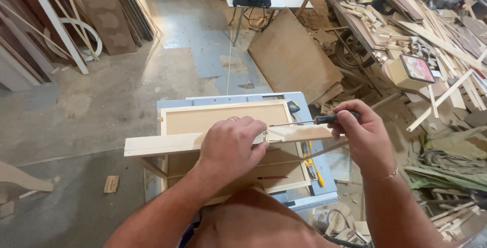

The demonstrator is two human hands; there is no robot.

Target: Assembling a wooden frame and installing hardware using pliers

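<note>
My left hand (231,146) presses down on a pale wooden plank (157,145) that lies across a framed wooden panel (223,113); its fingertips sit beside a small brass fitting (272,138) on the plank. My right hand (361,135) grips the black and red handle of a screwdriver (324,119). The shaft points left, with its tip just above the fitting. A red pencil (273,177) lies on the panel near my body.
The panel rests on a grey-blue work table (324,179) with a yellow tool (315,169) at its right edge. Piles of wood offcuts (421,29) fill the right side. Boards lean at the far left, and a brown board (291,55) leans ahead.
</note>
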